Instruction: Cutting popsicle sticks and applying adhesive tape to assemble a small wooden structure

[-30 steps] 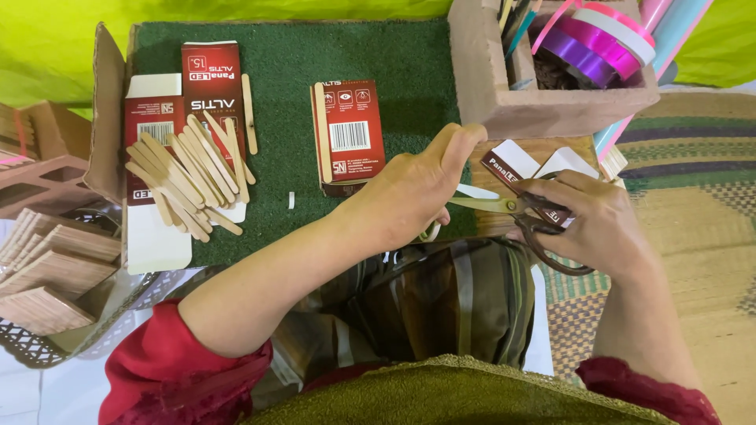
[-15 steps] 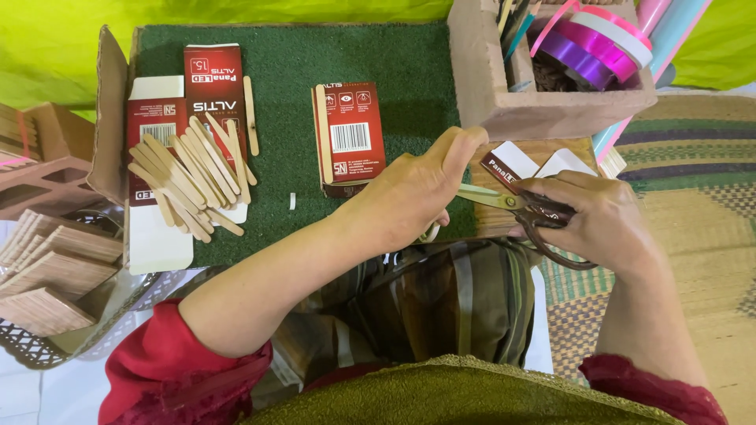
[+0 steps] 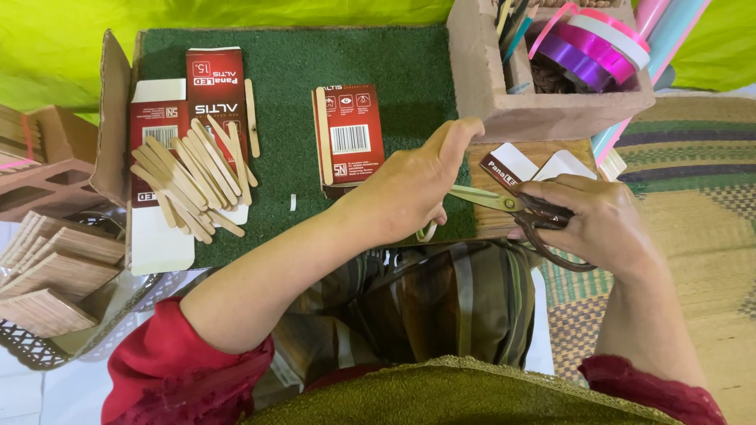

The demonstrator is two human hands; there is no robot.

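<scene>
The right hand (image 3: 602, 224) is wrapped around the dark handles of a pair of scissors (image 3: 512, 206), fingers closed through the loops, with the yellowish blades pointing left toward the other hand. The left hand (image 3: 409, 189) is curled with the thumb stretched up and out; it seems to pinch a thin pale strip (image 3: 428, 230) that curls out below the palm, right where the blade tips meet it, though the grip itself is hidden under the fingers. Both hands hover over the near right corner of a green mat (image 3: 291, 71), just in front of the person's lap.

On the mat, just left of the left hand, lies a red carton (image 3: 350, 138) with a wooden stick laid along its left edge. Further left a flattened red and white carton (image 3: 169, 157) carries a loose heap of flat wooden sticks (image 3: 193, 177). A small white and red box (image 3: 508, 167) sits just above the scissors, on a wooden board. Behind it stands a brown box (image 3: 480, 79) holding rolls of pink and purple ribbon (image 3: 591, 47). At the far left a basket (image 3: 47, 354) holds stacks of glued wooden sticks
</scene>
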